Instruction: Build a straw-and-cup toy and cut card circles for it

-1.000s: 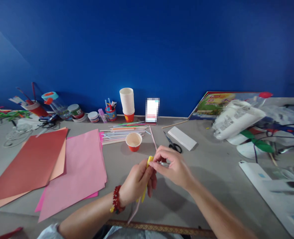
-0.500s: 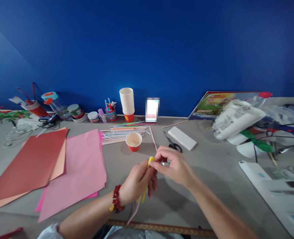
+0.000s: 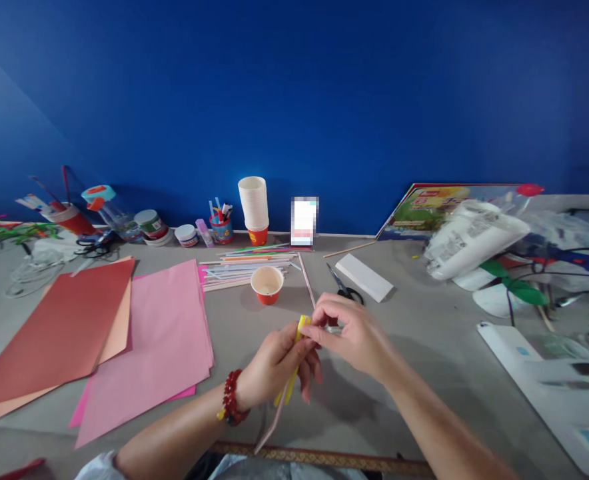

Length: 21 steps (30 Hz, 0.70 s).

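My left hand (image 3: 279,363), closed, grips a yellow strip (image 3: 303,323) whose top end sticks up past the thumb. Below the same hand come out the strip's lower ends and a thin pale pink straw (image 3: 273,427) with a bend in it. My right hand (image 3: 347,333) pinches at the top of the yellow strip, thumb and index finger pressed together there. Something shiny shows under its palm, too hidden to name. Just beyond the hands stand a red and white paper cup (image 3: 267,287) and dark scissors (image 3: 347,288).
Pink paper sheets (image 3: 154,327) and red ones (image 3: 69,320) lie at left. Behind the cup are loose straws (image 3: 244,270) and a stack of paper cups (image 3: 253,203). A folded white paper (image 3: 364,277) lies beyond the scissors. Plastic-wrapped items (image 3: 474,237) crowd the right.
Both hands stay at nearly the same place on the yellow strip. The lower fingers of my left hand have spread slightly to the right.
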Each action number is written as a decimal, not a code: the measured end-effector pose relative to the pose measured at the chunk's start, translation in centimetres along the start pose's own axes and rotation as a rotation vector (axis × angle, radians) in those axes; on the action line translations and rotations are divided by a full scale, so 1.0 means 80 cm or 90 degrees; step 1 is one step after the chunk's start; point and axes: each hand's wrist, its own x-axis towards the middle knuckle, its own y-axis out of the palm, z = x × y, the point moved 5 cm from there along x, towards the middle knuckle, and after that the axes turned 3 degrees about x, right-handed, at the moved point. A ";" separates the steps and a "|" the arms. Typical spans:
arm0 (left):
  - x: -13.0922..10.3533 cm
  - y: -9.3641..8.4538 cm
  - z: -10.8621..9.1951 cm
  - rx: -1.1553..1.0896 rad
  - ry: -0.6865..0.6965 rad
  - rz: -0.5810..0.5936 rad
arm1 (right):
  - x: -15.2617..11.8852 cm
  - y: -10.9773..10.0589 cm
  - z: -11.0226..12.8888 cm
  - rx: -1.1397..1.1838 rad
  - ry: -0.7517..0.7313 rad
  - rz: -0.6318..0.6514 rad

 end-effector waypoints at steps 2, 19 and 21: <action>0.001 0.002 -0.001 -0.032 0.019 0.015 | -0.001 0.000 0.002 -0.003 0.003 -0.003; 0.004 0.005 -0.002 -0.179 0.060 0.079 | -0.006 -0.002 0.013 -0.055 -0.010 -0.037; 0.003 0.003 -0.002 -0.179 0.051 0.079 | -0.005 -0.005 0.013 -0.060 0.000 -0.056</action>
